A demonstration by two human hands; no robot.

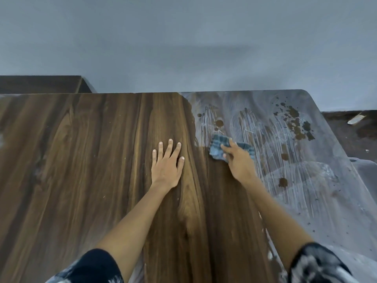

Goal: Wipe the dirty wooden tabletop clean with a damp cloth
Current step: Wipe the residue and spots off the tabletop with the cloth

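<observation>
The wooden tabletop [91,160] fills the view; its left and middle show dark clean grain. Its right part is covered by a white dusty film [306,190] with streaks and several brown spots [293,117]. My right hand [238,162] presses a blue checked cloth [219,147] onto the table at the border between the clean wood and the film. My left hand [167,164] lies flat on the clean wood, fingers spread, holding nothing.
A grey wall [183,48] stands right behind the table's far edge. A second dark wooden surface [40,84] sits at the back left. Beyond the rounded right edge is dark floor with a pale scrap [356,119].
</observation>
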